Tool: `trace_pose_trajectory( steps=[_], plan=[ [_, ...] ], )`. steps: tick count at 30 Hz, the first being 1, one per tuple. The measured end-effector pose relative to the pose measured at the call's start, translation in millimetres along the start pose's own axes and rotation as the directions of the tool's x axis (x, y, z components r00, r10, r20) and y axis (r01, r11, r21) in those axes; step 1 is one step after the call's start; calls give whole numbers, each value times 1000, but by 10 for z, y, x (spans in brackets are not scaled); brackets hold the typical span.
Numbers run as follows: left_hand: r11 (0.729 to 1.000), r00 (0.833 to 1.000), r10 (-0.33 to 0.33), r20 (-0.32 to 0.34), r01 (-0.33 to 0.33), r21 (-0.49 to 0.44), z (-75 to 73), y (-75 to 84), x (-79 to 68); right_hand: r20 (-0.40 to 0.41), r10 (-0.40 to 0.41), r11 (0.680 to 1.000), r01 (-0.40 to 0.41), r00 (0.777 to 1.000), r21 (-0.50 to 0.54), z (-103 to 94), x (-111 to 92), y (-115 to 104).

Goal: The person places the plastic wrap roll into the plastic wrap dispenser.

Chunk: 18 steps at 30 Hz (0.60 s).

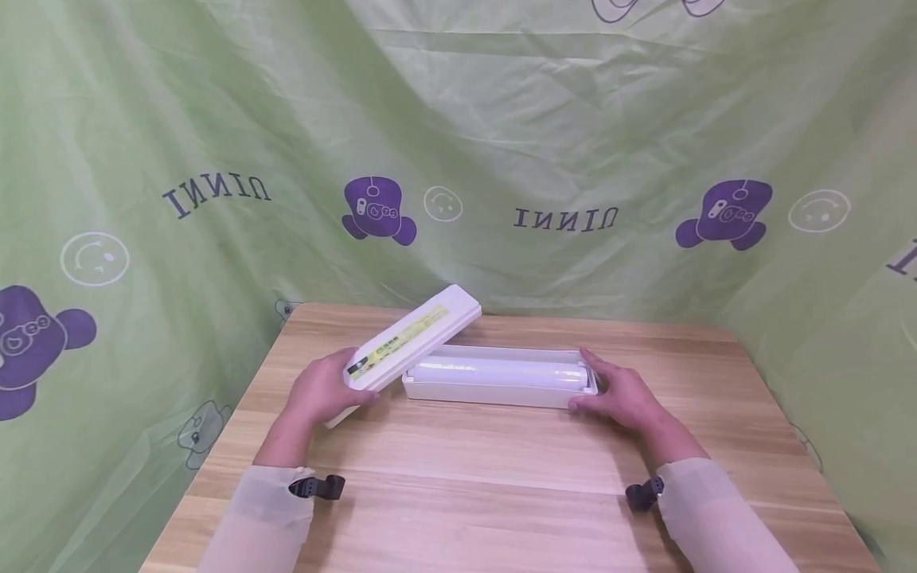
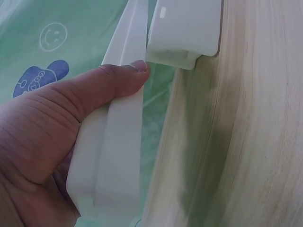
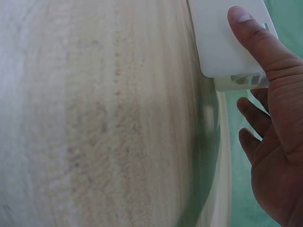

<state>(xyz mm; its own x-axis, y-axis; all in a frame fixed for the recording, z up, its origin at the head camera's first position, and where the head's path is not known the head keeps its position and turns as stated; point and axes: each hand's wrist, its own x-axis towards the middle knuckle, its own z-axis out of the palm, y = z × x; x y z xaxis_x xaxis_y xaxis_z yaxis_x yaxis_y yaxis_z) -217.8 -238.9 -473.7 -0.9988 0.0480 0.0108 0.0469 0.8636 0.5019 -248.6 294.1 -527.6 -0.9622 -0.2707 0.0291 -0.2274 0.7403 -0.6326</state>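
Observation:
In the head view my left hand grips a long white lid by its near left end. A yellow-green printed label runs along the lid, which is held slantwise, its far end pointing up and right. In the left wrist view the thumb lies across the lid's side. Right of the lid, a white box sits on the table with its top uncovered, and a shiny white roll of film lies inside. My right hand holds the box's right end, thumb on the front wall, other fingers behind.
Both things are on or over a wood-grain table, toward its back edge. A green printed curtain hangs behind the table and along both sides. Black wrist straps show at the cuffs of the pale sleeves.

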Motion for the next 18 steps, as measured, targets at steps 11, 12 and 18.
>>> trace_pose_trajectory(
  steps=[11,12,18],
  plan=[
    [1000,1000,25,4,-25,-8,39,64,10,-4,8,1000,-8,1000,-6,3,11,-7],
    [1000,1000,29,4,-29,-8,40,72,10,-4,8,1000,-8,1000,-8,2,12,-11],
    [999,999,38,15,-37,-10,48,112,18,8,22,999,-21,1000,-31,-15,12,-40]
  ],
)
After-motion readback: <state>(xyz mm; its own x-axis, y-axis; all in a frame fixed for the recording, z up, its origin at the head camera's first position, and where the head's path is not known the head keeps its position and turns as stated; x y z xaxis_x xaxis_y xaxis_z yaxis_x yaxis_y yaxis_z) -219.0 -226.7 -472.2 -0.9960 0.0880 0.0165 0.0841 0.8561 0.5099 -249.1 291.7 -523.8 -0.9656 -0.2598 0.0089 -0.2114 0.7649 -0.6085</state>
